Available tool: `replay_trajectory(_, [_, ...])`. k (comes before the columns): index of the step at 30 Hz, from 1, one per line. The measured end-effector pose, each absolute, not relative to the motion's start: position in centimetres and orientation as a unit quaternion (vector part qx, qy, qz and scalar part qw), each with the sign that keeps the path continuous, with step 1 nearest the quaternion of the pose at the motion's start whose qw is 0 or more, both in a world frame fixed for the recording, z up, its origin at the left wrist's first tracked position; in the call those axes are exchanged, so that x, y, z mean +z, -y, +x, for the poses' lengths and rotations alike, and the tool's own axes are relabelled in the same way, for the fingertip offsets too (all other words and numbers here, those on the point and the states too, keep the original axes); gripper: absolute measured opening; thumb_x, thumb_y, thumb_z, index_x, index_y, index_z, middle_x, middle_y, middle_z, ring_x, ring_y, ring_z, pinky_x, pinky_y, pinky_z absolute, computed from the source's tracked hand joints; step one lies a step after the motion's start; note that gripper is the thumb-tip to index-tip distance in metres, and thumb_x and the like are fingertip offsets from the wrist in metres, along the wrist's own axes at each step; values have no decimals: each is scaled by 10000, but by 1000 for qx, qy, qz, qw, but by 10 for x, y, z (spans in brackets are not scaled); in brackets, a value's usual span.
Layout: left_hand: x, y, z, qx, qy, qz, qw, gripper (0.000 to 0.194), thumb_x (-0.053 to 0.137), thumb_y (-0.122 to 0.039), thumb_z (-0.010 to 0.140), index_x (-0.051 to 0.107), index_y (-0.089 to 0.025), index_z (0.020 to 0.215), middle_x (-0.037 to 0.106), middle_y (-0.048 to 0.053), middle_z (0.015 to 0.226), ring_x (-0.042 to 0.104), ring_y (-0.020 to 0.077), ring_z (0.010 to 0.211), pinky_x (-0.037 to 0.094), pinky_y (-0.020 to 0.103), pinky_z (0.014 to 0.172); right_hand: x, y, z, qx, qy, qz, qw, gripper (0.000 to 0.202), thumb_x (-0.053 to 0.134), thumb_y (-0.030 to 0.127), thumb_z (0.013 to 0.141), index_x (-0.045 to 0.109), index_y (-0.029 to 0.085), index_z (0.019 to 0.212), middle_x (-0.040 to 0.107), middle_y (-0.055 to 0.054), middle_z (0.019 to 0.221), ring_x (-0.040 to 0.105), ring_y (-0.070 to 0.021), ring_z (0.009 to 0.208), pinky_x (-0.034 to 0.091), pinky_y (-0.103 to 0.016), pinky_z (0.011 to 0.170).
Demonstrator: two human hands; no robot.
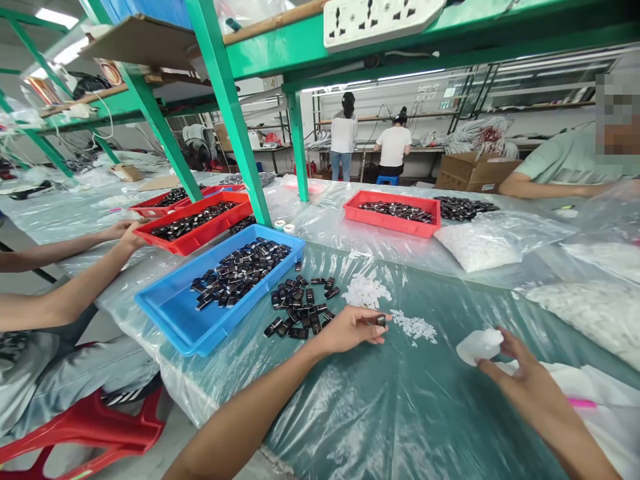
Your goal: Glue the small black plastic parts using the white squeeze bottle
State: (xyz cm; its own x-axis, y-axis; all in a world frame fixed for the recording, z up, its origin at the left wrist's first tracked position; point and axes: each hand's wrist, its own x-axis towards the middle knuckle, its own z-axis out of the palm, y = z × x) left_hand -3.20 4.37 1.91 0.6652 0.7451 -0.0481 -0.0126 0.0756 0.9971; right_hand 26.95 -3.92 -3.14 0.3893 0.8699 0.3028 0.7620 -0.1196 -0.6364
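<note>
My left hand (354,328) pinches a small black piece (381,320) between thumb and fingers, just above the plastic-covered table. At the right, my right hand (515,357) grips a translucent white bottle (479,347), which lies tilted in the fingers. Loose black pieces (303,307) are spread beside my left hand, next to a blue tray (170,313) that holds many more. Beyond my left hand sits a pile of flat white pieces (367,291), and a pile of smaller white bits (414,327) lies between my two hands.
Red trays (393,227) of black pieces stand farther back. A green post (230,113) rises behind the blue tray. Clear bags of white pieces (480,247) lie at the right. A person's arms (65,287) reach in at the left; another person (565,160) sits at the right.
</note>
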Motion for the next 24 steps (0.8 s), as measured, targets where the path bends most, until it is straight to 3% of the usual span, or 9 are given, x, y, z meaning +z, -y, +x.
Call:
replay_trajectory(2, [16, -38, -28, 268, -284, 639, 663, 492, 672, -409, 714, 635, -126, 1114, 657, 112, 980, 654, 213, 800, 521, 327, 747, -32, 39, 271, 100, 546, -770, 314, 487, 553, 526, 711, 559, 278, 1130, 687, -71, 909, 640, -228, 583, 491, -356, 518])
replay_trajectory(6, [13, -32, -25, 252, -277, 682, 628, 444, 652, -373, 742, 637, -135, 1116, 679, 109, 908, 644, 227, 808, 503, 306, 719, -22, 39, 258, 140, 521, -791, 290, 439, 557, 579, 698, 614, 257, 991, 693, -68, 901, 655, -266, 675, 499, -391, 588])
replay_trajectory(9, [14, -31, -25, 253, -282, 706, 598, 409, 641, -359, 750, 646, -150, 1102, 684, 104, 878, 640, 225, 791, 492, 282, 681, -16, 39, 241, 185, 499, -752, 389, 452, 636, 534, 656, 594, 239, 996, 684, -73, 957, 640, -306, 873, 502, -408, 703])
replay_trajectory(13, [14, -28, -23, 260, -285, 724, 572, 380, 643, -347, 746, 660, -150, 1070, 680, 101, 875, 632, 208, 754, 475, 249, 631, -10, 44, 212, 400, 417, -603, 550, 398, 684, 396, 679, 578, 253, 1034, 665, -36, 1013, 587, -236, 1011, 460, -322, 850])
replay_trajectory(16, [13, -27, -21, 260, -289, 733, 559, 362, 646, -346, 744, 667, -153, 1050, 677, 98, 877, 625, 196, 738, 461, 233, 609, -5, 50, 194, 509, 338, -505, 609, 240, 601, 413, 751, 624, 243, 917, 636, -24, 828, 592, -189, 792, 485, -300, 730])
replay_trajectory(19, [13, -25, -21, 262, -294, 737, 550, 358, 645, -351, 745, 665, -157, 1044, 672, 95, 907, 620, 183, 732, 453, 222, 600, 1, 55, 182, 587, 284, -399, 645, 238, 488, 410, 821, 614, 213, 773, 483, 3, 642, 445, -120, 548, 456, -289, 567])
replay_trajectory(24, [15, -23, -21, 257, -305, 754, 522, 348, 646, -350, 747, 658, -182, 1051, 659, 74, 947, 607, 160, 722, 451, 216, 604, 1, 57, 175, 610, 203, -369, 672, 173, 510, 346, 825, 575, 209, 743, 312, 55, 572, 270, -76, 480, 388, -245, 500])
